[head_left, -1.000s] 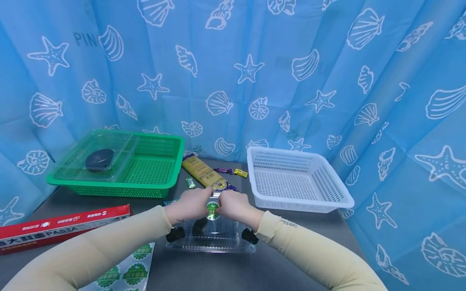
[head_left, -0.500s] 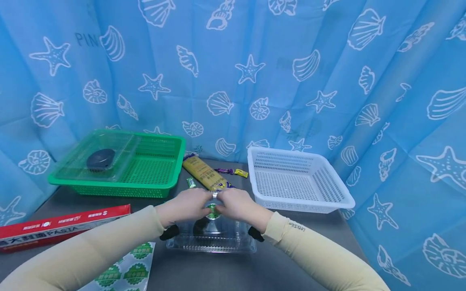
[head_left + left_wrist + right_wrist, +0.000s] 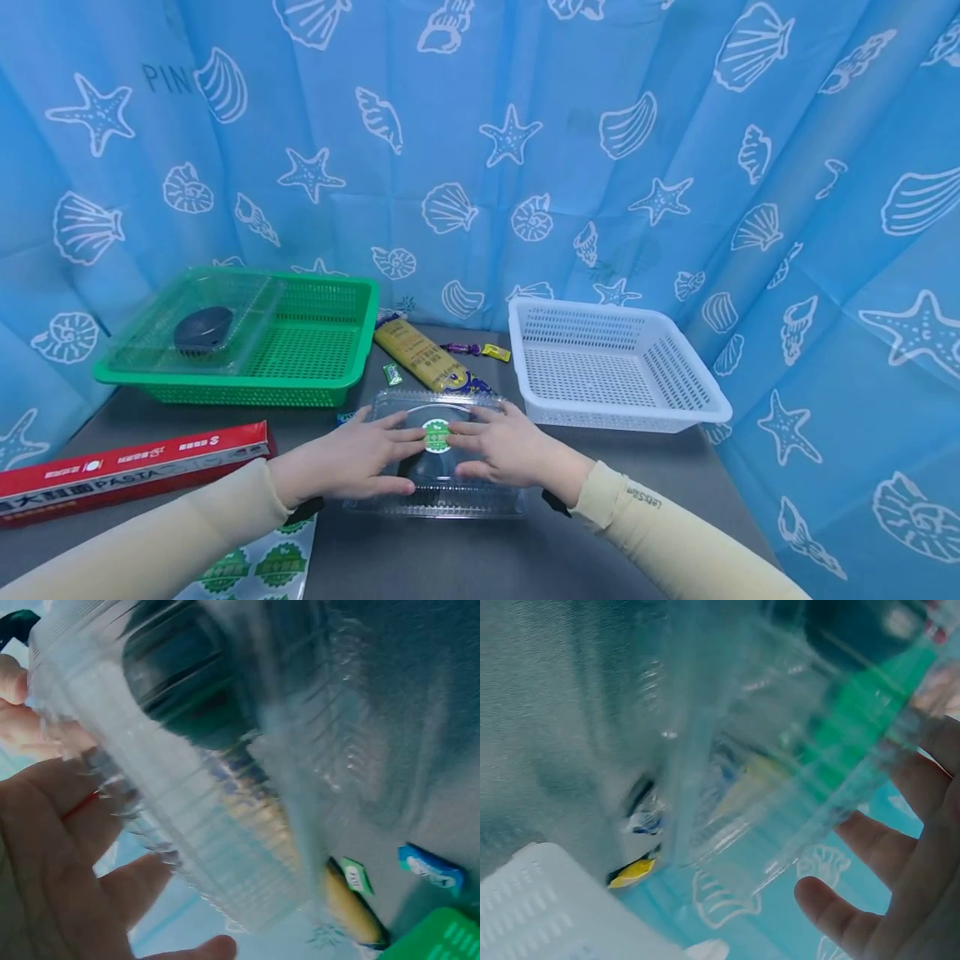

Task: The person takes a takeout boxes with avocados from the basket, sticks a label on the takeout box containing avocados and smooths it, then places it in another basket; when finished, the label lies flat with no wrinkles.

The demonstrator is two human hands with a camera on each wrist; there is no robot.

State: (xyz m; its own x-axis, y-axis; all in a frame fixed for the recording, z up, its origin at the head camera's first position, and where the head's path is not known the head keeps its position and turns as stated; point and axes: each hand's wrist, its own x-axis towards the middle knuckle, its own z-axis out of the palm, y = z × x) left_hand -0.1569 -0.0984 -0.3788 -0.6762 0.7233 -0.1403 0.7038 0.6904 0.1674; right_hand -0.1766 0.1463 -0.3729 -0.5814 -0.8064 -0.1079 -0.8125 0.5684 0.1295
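Observation:
A clear plastic box (image 3: 472,507) with its lid down sits on the table in front of me. A round green-and-white sticker (image 3: 437,435) is on its top. My left hand (image 3: 348,460) rests on the left part of the lid, fingers spread. On the right part lies my right hand (image 3: 517,448), its fingers straight and fingertips at the sticker's edge. Through the plastic in the left wrist view shows a dark rounded thing (image 3: 187,675). Fingers of both hands lie along the box's ridged edge in the wrist views.
Behind the box lie a yellow pasta packet (image 3: 420,354) and several small wrapped sweets (image 3: 496,352). A green basket (image 3: 322,383) holding another clear container stands back left, a white basket (image 3: 622,421) back right. At left are a red pasta box (image 3: 142,473) and a sticker sheet (image 3: 281,571).
Both hands have come apart from the middle of the box's far edge, where their fingers met over the sticker. They now lie spread on the lid, and the sticker shows whole.

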